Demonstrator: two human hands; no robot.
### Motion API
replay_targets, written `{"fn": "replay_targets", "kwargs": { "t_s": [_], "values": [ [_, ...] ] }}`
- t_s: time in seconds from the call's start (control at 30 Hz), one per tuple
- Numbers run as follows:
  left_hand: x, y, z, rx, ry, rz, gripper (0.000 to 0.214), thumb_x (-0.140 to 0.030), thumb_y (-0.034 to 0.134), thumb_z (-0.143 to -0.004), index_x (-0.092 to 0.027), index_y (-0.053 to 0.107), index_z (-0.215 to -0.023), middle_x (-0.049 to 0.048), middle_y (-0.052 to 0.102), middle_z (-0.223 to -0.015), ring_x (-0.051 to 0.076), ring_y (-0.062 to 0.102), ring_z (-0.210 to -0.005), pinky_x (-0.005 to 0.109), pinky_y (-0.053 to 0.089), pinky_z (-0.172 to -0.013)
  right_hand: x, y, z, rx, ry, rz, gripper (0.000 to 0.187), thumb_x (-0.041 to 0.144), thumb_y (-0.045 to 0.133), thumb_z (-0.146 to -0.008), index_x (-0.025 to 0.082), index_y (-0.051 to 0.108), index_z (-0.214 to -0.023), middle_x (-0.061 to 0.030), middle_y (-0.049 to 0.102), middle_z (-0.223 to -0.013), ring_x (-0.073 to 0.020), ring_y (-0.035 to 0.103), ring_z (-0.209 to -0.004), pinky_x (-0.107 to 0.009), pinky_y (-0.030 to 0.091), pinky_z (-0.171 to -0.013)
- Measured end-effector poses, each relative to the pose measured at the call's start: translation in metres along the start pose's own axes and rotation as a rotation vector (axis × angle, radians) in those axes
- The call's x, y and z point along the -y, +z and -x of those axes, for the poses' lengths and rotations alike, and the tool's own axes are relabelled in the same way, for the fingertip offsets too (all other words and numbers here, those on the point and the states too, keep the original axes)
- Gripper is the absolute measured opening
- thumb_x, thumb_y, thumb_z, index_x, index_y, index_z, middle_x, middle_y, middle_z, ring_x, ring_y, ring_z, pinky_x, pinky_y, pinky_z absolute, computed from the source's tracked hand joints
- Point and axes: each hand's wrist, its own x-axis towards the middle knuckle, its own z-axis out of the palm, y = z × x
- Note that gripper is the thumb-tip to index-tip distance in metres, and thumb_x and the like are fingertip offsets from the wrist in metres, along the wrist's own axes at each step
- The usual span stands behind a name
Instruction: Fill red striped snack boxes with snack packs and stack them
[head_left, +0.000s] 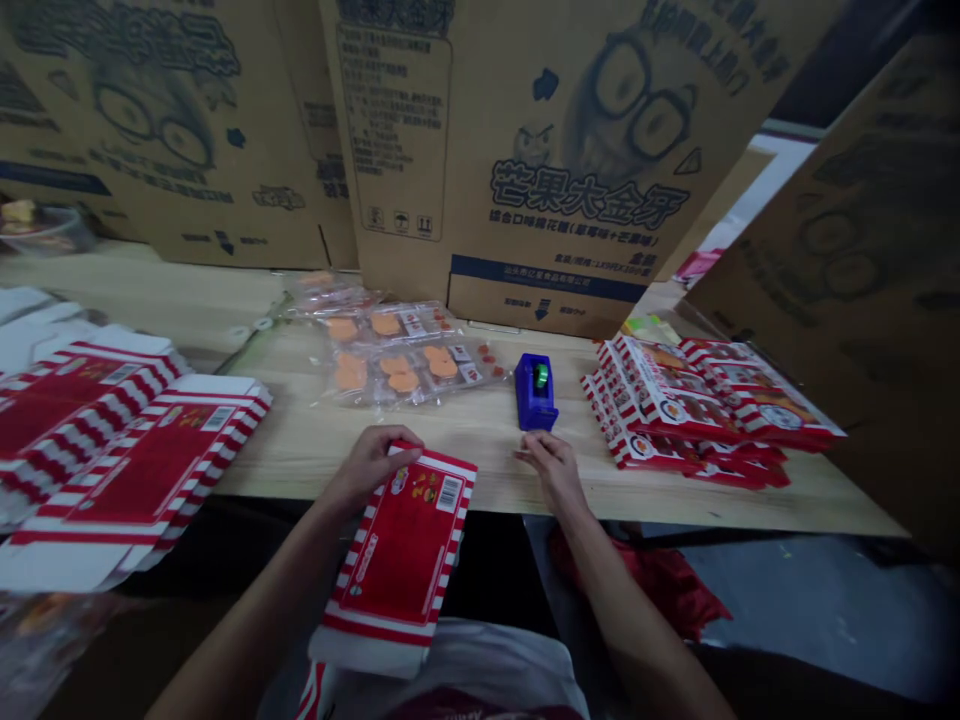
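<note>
My left hand (373,462) is closed on the top edge of a flat red-and-white striped carton (401,555) that hangs over the front edge of the wooden table (465,450) toward my lap. My right hand (550,462) rests on the table just in front of a blue tape dispenser (535,390) with a green roll; its fingers are loosely curled and I cannot see anything in them. Clear packs of orange snacks (401,352) lie beyond both hands.
Flat striped cartons (112,450) are stacked at the left. Filled red boxes (697,405) lie in a pile at the right. Large printed cardboard boxes (540,150) wall off the back and right side. Red material (660,585) lies below the table edge.
</note>
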Motion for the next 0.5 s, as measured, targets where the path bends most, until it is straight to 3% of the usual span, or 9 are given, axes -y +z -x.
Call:
{"fn": "replay_targets", "kwargs": {
  "t_s": [0.1,0.17,0.23,0.33,0.4,0.5],
  "values": [
    [-0.004,0.007,-0.008,0.185,0.007,-0.121,0.018,-0.031,0.074,-0.065,-0.013,0.07,-0.068,0.0008,0.064,-0.059,0.013,0.055,-0.053,0.021,0.041,-0.051,0.031,0.018,0.005,0.51,-0.098,0.12,0.035,0.047,0.069,-0.077,0.017,0.063,-0.06,-0.0031,0.058,-0.073,-0.016,0.055,-0.07,-0.029,0.047,-0.066],
    [-0.004,0.014,-0.011,0.259,0.014,-0.148,0.017,-0.029,0.072,-0.066,-0.013,0.07,-0.069,0.0007,0.063,-0.058,0.012,0.053,-0.052,0.021,0.039,-0.051,0.046,0.031,0.005,0.755,-0.221,0.258,0.035,0.043,0.067,-0.081,0.017,0.061,-0.059,-0.0021,0.056,-0.073,-0.0146,0.053,-0.07,-0.026,0.043,-0.064],
    [-0.004,0.02,-0.011,0.295,0.022,-0.159,0.016,-0.028,0.071,-0.066,-0.013,0.07,-0.07,0.0005,0.063,-0.058,0.012,0.052,-0.051,0.021,0.038,-0.05,0.055,0.042,0.004,0.795,-0.322,0.416,0.035,0.038,0.069,-0.08,0.017,0.057,-0.055,-0.0003,0.054,-0.069,-0.0132,0.05,-0.066,-0.025,0.038,-0.06],
    [-0.005,0.021,-0.005,0.309,0.038,-0.179,0.017,-0.03,0.069,-0.069,-0.013,0.07,-0.072,-0.0002,0.06,-0.056,0.011,0.049,-0.049,0.021,0.036,-0.048,0.056,0.048,0.004,0.735,-0.355,0.63,0.03,0.033,0.075,-0.074,0.017,0.057,-0.056,0.0011,0.054,-0.063,-0.012,0.047,-0.06,-0.024,0.032,-0.055],
    [-0.008,0.019,0.001,0.287,0.089,-0.226,0.016,-0.028,0.067,-0.072,-0.013,0.07,-0.073,0.0008,0.062,-0.059,0.012,0.051,-0.053,0.021,0.037,-0.051,0.053,0.047,0.003,0.732,-0.283,0.65,0.028,0.036,0.075,-0.073,0.017,0.06,-0.059,0.0009,0.057,-0.06,-0.0118,0.049,-0.056,-0.024,0.032,-0.052],
    [-0.018,0.017,0.011,0.306,0.179,-0.266,0.014,-0.028,0.066,-0.075,-0.014,0.071,-0.075,0.0039,0.067,-0.071,0.016,0.058,-0.065,0.024,0.043,-0.062,0.048,0.045,0.003,0.784,-0.088,0.456,0.032,0.045,0.079,-0.066,0.017,0.064,-0.067,0.001,0.061,-0.059,-0.0126,0.053,-0.052,-0.022,0.035,-0.048]
  ]
}}
